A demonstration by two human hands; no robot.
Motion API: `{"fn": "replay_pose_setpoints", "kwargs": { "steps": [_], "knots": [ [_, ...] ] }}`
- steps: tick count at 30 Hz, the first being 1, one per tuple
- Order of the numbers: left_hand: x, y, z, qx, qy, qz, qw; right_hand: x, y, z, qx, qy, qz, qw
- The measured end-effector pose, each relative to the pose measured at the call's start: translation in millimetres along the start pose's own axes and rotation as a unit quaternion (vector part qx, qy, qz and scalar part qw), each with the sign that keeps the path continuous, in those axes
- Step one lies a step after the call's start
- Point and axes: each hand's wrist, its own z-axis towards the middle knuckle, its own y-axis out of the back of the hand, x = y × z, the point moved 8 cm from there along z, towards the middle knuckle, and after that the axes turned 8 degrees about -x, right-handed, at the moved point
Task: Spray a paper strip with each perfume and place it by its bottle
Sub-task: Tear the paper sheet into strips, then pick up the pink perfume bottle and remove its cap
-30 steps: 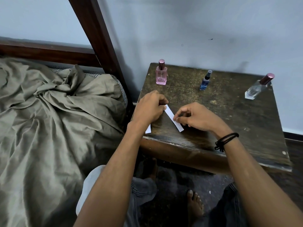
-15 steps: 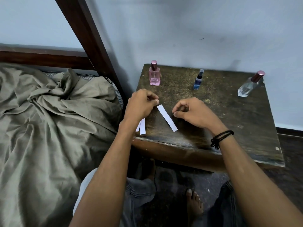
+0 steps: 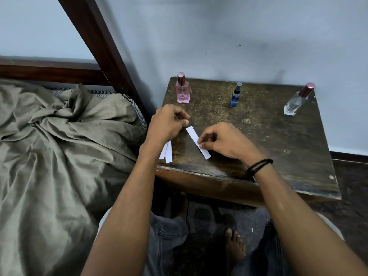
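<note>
Where the left hand (image 3: pixel 166 124) closes over the spare strips (image 3: pixel 168 153), their upper ends are hidden under the palm. Only the lower ends show, two of them, slightly splayed. Their long axis is near vertical in frame, pointing at the near edge of the bench (image 3: pixel 268 136), centre left. Left fingers curled tight, thumb tip against forefinger; the grip itself is out of sight beneath the fist.

Right hand (image 3: pixel 225 142), centre of frame: fingers curled, thumb and forefinger tips pinching the lone strip (image 3: pixel 193 135) at about mid-length. The stretch behind those fingertips is covered. Lone strip sits on the bench between the two hands. Its long axis slants from upper left to lower right, upper end aimed toward the pink bottle (image 3: pixel 182 90), lower end toward the near edge. Cannot tell whether it lies flat all along or is lifted at the pinch.

Three bottles stand along the far edge, well apart: pink at upper centre-left, small blue bottle (image 3: pixel 235 96) mid-bench, clear bottle (image 3: pixel 296 102) at right, leaning rightward in frame. Pink label too small to read.

Black bands (image 3: pixel 257 167) on the right wrist. Crumpled sheet (image 3: pixel 59 146) fills the left, cut off by the frame edge. Bedpost (image 3: pixel 103 46) slants across the upper left. Bare foot (image 3: pixel 235 246) at bottom centre, dim. Both forearms cut off at the bottom edge.
</note>
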Motion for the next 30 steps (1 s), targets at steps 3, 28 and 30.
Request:
{"fn": "replay_pose_setpoints", "kwargs": {
  "steps": [3,28,30],
  "knots": [
    [3,3,1,-0.025,0.008,0.002,1.000,1,-4,0,0.002,0.006,-0.031,1.000],
    [-21,-5,46,-0.139,0.021,-0.183,0.973,-7,22,8,-0.101,-0.004,0.034,0.994],
    [-22,-5,48,-0.146,0.027,-0.179,0.973,-6,22,8,-0.101,-0.002,0.036,0.994]
  ]
}}
